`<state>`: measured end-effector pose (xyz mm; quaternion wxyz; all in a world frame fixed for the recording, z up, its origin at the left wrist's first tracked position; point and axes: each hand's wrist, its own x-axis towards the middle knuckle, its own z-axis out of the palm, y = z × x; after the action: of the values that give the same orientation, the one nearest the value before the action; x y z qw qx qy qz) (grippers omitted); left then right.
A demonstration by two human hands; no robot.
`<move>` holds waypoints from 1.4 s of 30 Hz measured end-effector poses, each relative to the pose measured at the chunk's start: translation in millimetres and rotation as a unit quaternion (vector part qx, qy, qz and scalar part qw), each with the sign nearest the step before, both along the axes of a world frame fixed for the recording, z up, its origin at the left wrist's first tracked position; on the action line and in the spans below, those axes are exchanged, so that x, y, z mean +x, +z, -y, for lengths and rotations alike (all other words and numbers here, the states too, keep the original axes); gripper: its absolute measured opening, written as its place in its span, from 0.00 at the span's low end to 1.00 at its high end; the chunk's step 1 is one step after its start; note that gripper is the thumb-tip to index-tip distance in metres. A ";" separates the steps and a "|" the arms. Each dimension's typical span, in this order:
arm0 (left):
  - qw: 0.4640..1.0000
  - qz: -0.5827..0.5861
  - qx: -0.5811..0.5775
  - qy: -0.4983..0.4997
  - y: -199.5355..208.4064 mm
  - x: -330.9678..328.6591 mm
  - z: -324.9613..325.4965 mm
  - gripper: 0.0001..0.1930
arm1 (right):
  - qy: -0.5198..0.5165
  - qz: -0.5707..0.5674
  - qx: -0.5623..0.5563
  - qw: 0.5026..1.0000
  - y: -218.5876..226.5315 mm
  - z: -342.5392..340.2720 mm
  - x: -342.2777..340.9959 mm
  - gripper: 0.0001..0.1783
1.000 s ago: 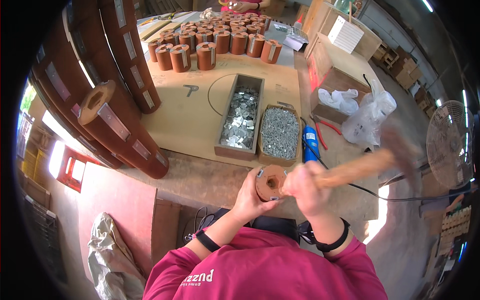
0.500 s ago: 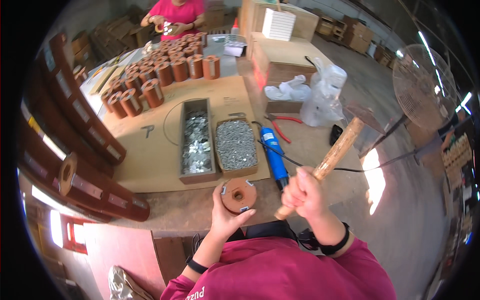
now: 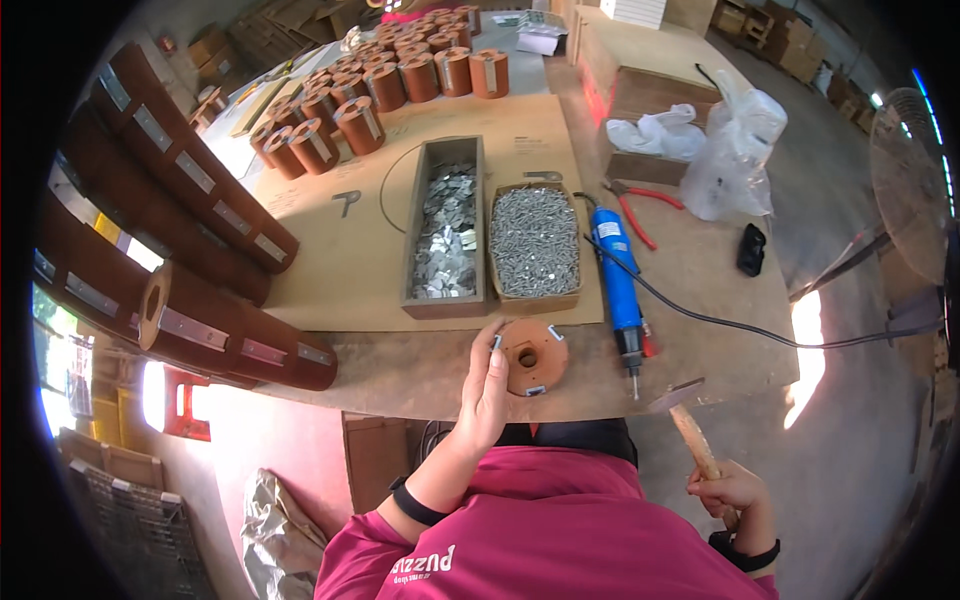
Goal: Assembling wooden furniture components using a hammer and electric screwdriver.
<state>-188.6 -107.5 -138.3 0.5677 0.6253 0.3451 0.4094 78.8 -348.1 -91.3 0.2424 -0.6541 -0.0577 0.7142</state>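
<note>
Resting straight-fingered against the left rim of the round brown block point(image 3: 546, 364), the left hand point(image 3: 484, 398) is nearer, its grip unclosed. The block sits hole-up at the bench point(image 3: 400, 372) edge, up and left of the right hand point(image 3: 736, 491), whose grip wraps the hammer's point(image 3: 694, 441) handle, slanting up-left.

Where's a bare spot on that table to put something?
Bare cardboard lies between the leaning brown columns and the long box, with a grey bracket behind. More bare tabletop lies between the red pliers, black object and black cable. It's crowded at the back, where brown cylinders stand packed; the left hand and another cylinder sit near the front.
</note>
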 end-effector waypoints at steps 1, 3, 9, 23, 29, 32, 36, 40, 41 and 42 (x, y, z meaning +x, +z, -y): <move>0.999 0.032 -0.041 -0.012 -1.2 -0.5 -0.2 0.24 | -0.014 0.004 0.002 1.000 -1.2 1.1 4.3 0.08; 0.992 0.066 -0.108 -0.024 3.3 -1.9 1.6 0.27 | -0.026 0.004 0.001 1.000 -3.2 -1.0 12.1 0.07; 0.992 0.073 -0.084 -0.055 -0.2 0.8 2.1 0.33 | -0.078 0.053 0.068 0.993 -5.1 -23.4 42.7 0.09; 0.998 0.045 -0.009 -0.045 -10.5 -6.7 2.8 0.40 | -0.106 0.116 0.198 0.967 -61.7 -200.3 93.0 0.10; 0.996 0.060 0.056 -0.044 -8.5 -20.5 0.5 0.45 | 0.028 0.854 0.334 0.398 -90.4 -165.0 100.7 0.13; 0.993 0.063 0.055 0.078 -2.0 -33.4 -12.9 0.36 | 0.075 0.671 0.176 0.716 -63.9 -126.7 43.4 0.08; 0.982 0.050 0.117 0.136 25.8 -32.6 -56.7 0.24 | 0.214 0.418 0.267 0.841 -18.5 -109.8 -31.9 0.07; 0.979 0.045 0.115 0.161 45.0 -28.0 -110.7 0.16 | 0.137 0.430 0.412 0.792 -9.0 -153.8 -68.0 0.08; 0.976 0.045 0.122 0.173 44.0 -30.0 -121.4 0.16 | 0.174 0.570 0.475 0.647 -17.4 -170.7 -67.1 0.13; 0.982 0.009 0.104 0.159 37.9 -29.3 -134.7 0.16 | 0.184 0.614 0.445 0.626 -23.2 -187.7 -67.0 0.16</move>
<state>-218.0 27.2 -100.4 0.4306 0.6141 0.3906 0.5337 11.8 -160.5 -114.5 0.2757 -0.7289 -0.6234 0.0644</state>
